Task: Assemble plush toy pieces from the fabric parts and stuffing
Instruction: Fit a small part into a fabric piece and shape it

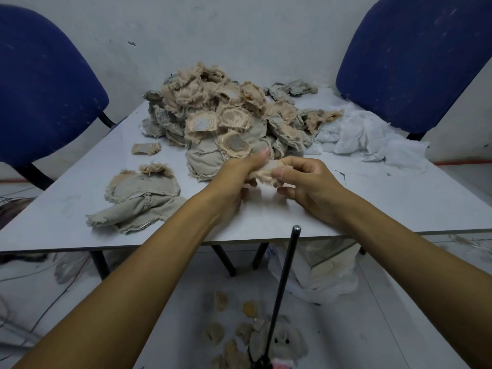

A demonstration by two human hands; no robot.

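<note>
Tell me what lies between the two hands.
A small beige fabric piece, pinched by the left hand and right hand, in the head view.

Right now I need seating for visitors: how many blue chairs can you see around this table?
2. One blue chair stands at the table's far-left corner, the other blue chair at its far-right corner. Others may be out of view.
</note>
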